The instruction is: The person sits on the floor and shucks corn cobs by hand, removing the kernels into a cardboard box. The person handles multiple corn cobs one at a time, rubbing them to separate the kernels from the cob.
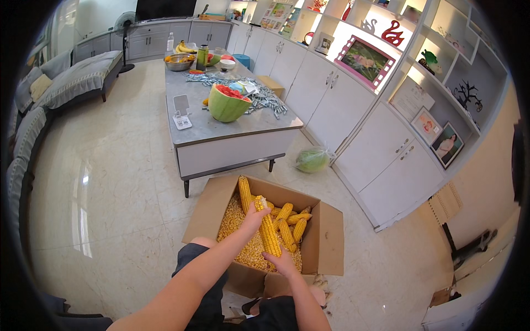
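Observation:
Both my hands hold one ear of dried corn [269,233] above an open cardboard box [330,236]. My left hand [254,217] grips its upper end, where a patch of pale bare cob shows at the tip. My right hand [282,260] is closed round the lower end. Loose yellow kernels [244,244] cover the bottom of the box. Several whole ears of corn [285,231] lie piled on the kernels at the right side, and another ear [244,190] leans against the far left corner.
Beyond the box stands a grey table [198,128] with a cut watermelon [227,105], a phone stand [181,113] and many small metallic-looking pieces [265,99]. A bagged green melon [312,160] rests on the floor near white cabinets [319,99]. A sofa [74,82] runs along the left.

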A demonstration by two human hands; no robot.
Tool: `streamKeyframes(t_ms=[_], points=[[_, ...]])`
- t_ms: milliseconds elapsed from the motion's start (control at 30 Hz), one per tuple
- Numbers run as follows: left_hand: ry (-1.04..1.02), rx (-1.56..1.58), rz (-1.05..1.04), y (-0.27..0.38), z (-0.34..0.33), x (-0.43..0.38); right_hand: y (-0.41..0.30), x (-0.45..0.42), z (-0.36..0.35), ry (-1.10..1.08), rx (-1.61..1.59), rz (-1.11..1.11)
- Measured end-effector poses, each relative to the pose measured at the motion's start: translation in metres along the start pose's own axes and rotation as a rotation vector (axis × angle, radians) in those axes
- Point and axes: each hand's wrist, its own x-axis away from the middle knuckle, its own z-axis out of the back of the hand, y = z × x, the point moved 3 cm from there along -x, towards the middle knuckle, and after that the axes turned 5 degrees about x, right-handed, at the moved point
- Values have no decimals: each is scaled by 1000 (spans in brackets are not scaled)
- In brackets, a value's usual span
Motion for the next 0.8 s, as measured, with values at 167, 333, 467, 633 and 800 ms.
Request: streamKeyframes(t_ms=[167, 333, 467, 633, 800], points=[[33, -139, -106, -1, -1, 0, -4, 2, -2, 21, 141, -23], [48, -301, -190, -7, 1, -1, 5, -3, -5, 57, 162, 15], [-56, 51, 163, -25, 10, -8, 17, -10, -1, 61, 35, 29], [-27, -74, 68, -17, 2, 3, 11, -5, -1, 42, 29, -2], [54, -145, 0, -4, -7, 14, -2, 0, -5, 112, 259, -22]])
